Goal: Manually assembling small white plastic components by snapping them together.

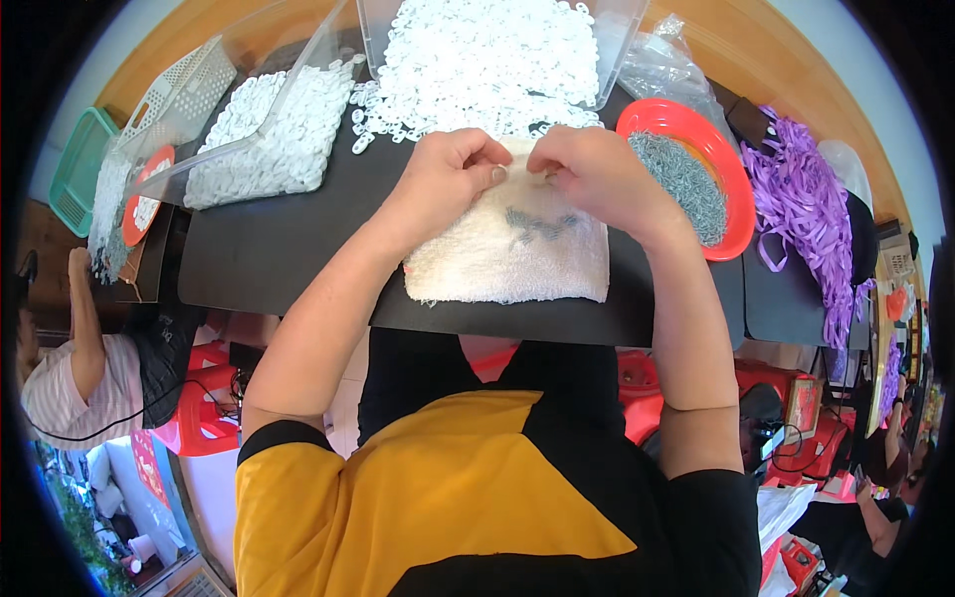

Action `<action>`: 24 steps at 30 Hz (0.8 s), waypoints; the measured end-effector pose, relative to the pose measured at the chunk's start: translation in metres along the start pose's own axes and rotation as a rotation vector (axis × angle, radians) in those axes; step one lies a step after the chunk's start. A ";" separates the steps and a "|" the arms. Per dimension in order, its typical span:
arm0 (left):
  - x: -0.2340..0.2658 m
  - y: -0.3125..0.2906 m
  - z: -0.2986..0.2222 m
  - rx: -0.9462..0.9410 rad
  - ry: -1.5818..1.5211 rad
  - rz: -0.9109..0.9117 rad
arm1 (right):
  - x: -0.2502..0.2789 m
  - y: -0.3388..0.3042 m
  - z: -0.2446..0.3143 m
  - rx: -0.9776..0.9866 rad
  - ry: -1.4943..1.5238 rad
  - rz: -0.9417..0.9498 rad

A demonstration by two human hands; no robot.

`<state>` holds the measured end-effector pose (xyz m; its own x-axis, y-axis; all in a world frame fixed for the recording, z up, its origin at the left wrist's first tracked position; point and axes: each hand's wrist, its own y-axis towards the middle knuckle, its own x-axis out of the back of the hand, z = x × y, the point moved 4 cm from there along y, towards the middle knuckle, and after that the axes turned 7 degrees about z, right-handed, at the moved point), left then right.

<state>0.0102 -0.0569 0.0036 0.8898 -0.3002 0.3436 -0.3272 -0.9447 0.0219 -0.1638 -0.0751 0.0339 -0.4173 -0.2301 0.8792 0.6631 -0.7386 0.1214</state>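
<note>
Both my hands are raised over the far part of a cream towel (468, 269) on a dark table. My left hand (448, 179) has its thumb and index finger pinched together, and whatever lies between them is too small to make out. Close beside it, my right hand (597, 174) has its fingers curled into a pinch, their tips mostly hidden. A small pile of thin grey metal pins (537, 223) lies on the towel below the right hand. Just past my hands, many small white plastic rings (497, 60) fill a clear bin, some spilled onto the table.
At right stands a red plate (736, 189) of grey pins (686, 184), with purple ribbons (801, 189) beyond. A clear box (264, 139) of white parts stands left. People sit at both sides, one with a striped sleeve (95, 383) at left. Red stools (204, 408) stand behind the table.
</note>
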 end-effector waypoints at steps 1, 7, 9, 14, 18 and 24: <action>0.000 0.000 0.000 -0.003 0.000 0.000 | 0.002 0.000 0.000 0.000 -0.002 -0.001; 0.002 -0.002 -0.001 -0.002 0.012 0.000 | 0.005 0.000 0.007 -0.026 -0.053 0.020; 0.001 0.000 -0.001 -0.044 0.000 -0.006 | -0.002 0.002 0.006 0.012 -0.135 0.051; -0.001 -0.002 -0.004 -0.055 -0.013 -0.068 | 0.000 0.004 0.004 -0.024 -0.100 -0.003; 0.002 -0.003 -0.003 0.033 -0.331 -0.095 | 0.008 0.004 0.008 -0.026 0.174 -0.091; 0.006 -0.008 -0.024 0.127 -0.553 -0.068 | -0.001 0.003 0.007 -0.018 0.818 -0.135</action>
<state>0.0108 -0.0480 0.0281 0.9527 -0.2303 -0.1980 -0.2530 -0.9625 -0.0979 -0.1569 -0.0730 0.0362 -0.8174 -0.5219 0.2438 0.5678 -0.8014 0.1881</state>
